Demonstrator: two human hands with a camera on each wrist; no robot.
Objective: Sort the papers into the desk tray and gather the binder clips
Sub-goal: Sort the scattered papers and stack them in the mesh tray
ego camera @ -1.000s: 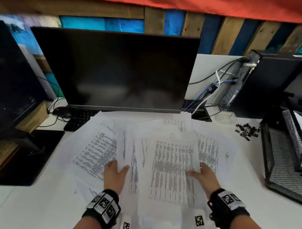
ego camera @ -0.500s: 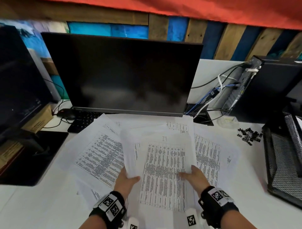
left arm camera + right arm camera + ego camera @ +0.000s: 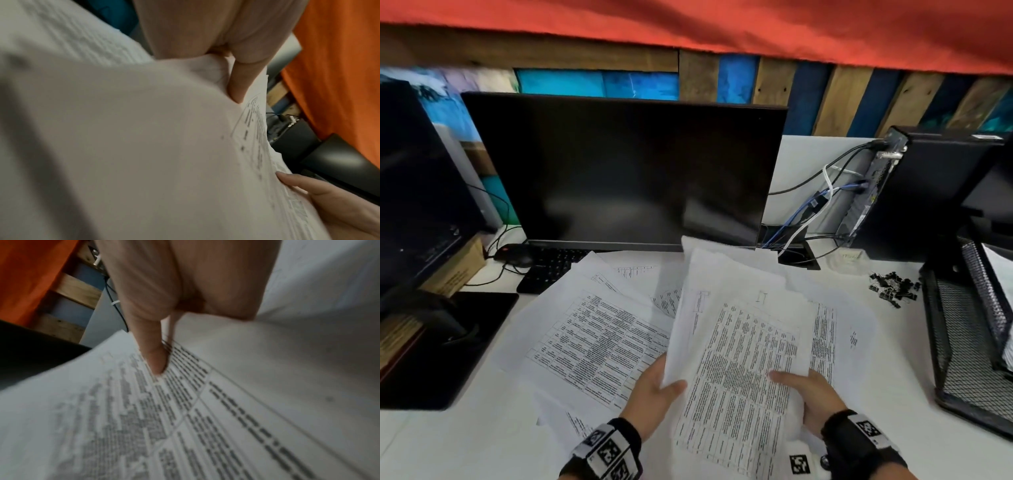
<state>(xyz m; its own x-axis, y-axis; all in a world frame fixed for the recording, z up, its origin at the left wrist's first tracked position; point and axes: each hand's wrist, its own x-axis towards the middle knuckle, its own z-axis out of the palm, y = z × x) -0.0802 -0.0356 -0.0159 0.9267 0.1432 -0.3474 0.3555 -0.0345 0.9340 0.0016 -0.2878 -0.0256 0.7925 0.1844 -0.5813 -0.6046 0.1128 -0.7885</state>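
A bundle of printed papers [image 3: 739, 359] is lifted off the white desk, tilted up toward the monitor. My left hand [image 3: 654, 394] pinches its left edge, thumb on top. My right hand [image 3: 804, 394] grips the right edge, thumb lying across the print. In the left wrist view the left thumb [image 3: 238, 84] presses on the papers [image 3: 144, 146]. The right wrist view has the right thumb [image 3: 154, 356] on the printed sheet [image 3: 185, 418]. More sheets [image 3: 599, 339] lie spread on the desk. A heap of black binder clips [image 3: 892, 286] sits at the right, beside the black mesh desk tray [image 3: 962, 342].
A dark monitor [image 3: 626, 171] stands behind the papers, with a keyboard [image 3: 544, 267] and mouse [image 3: 513, 257] under its left side. A black computer case [image 3: 928, 192] with cables stands at the back right. A second screen and black pad [image 3: 441, 346] fill the left.
Both hands have gathered the middle sheets into one bundle and raised it off the desk, moving closer together. The view has shifted slightly downward and left.
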